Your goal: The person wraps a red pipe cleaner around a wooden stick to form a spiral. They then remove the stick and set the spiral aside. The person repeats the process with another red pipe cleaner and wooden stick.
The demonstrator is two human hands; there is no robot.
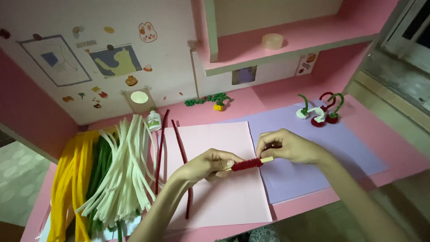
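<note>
On pink desk (358, 130), pink paper (215, 179), lilac sheet (313, 170)

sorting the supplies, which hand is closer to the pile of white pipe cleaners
Left. The left hand is just right of the white pipe cleaners, over the pink paper. The right hand is farther right, at the other end of the red-wrapped stick both hands hold.

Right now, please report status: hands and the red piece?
Left hand and right hand both gripping. Red pipe cleaner coiled around pale stick between them. Nothing blocking.
</note>
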